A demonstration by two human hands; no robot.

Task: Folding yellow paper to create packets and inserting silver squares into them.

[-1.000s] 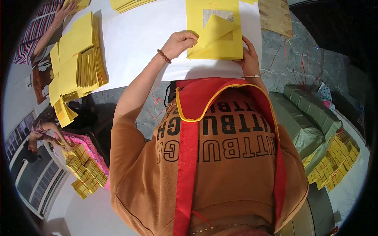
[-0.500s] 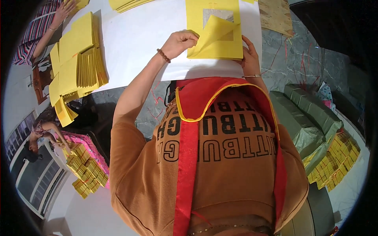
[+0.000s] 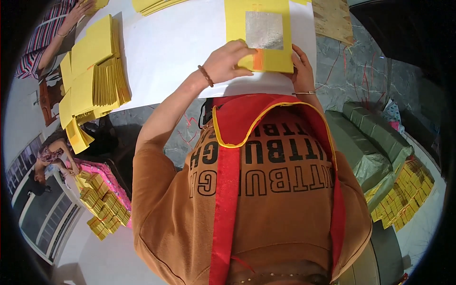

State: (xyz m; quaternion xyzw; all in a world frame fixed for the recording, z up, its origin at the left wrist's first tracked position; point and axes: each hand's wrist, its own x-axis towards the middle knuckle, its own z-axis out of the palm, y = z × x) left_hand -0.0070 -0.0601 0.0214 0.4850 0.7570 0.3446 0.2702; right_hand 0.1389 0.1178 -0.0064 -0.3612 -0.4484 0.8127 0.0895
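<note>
A stack of yellow paper sheets (image 3: 278, 64) lies on the white-covered table in front of me. Its top sheet bears a silver foil square (image 3: 264, 30) and a small orange mark below it. My left hand (image 3: 230, 61), with a beaded bracelet at the wrist, reaches over the stack's near left corner. Its fingers and thumb are spread apart. At the right edge of the same stack, my right hand (image 3: 303, 70) holds on with bent fingers. Part of that hand is hidden by the paper.
Piled yellow paper (image 3: 95, 80) covers the table's left end, and more sheets (image 3: 154, 4) lie at the far edge. A co-worker's hand (image 3: 78, 12) rests on paper at far left. Another person stands by bundled yellow paper (image 3: 102, 204). Green wrapped packs (image 3: 365, 137) stand at right.
The lifted, folded-over corner of the top sheet is gone, and the foil square shows whole. My left hand has come out of its pinch and shifted slightly right and nearer. My right hand stays put.
</note>
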